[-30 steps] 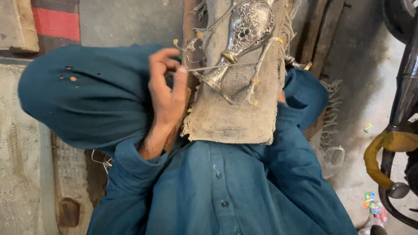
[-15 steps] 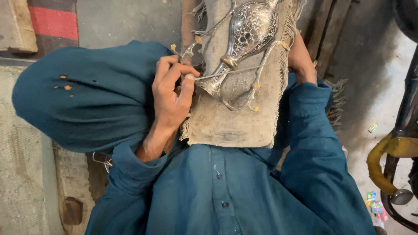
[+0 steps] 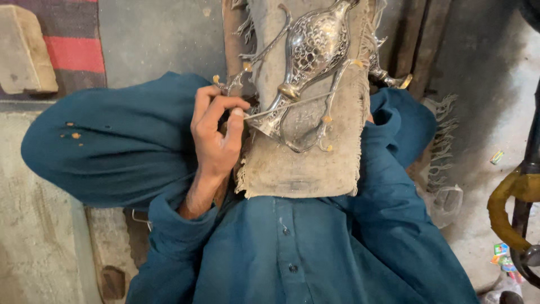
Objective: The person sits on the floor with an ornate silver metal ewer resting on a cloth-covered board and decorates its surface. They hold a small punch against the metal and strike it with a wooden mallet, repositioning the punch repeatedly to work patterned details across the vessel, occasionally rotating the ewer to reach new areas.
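- Left hand [image 3: 216,135] pinches a thin tool [image 3: 287,106], which runs rightward onto the ewer's foot.
- Ewer [image 3: 312,62], long axis slanting up-right, lies on a cloth pad [image 3: 304,163].
- Right hand is hidden behind the pad; I cannot tell its grip.

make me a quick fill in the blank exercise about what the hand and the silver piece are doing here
1. The left hand pinches a thin metal ____ against the ornate silver vessel.
2. The vessel lies on a frayed ____ pad over the person's lap.
3. The person wears clothing coloured ____.
4. The right hand is ____ behind the pad.

Missing words: tool; cloth; teal; hidden
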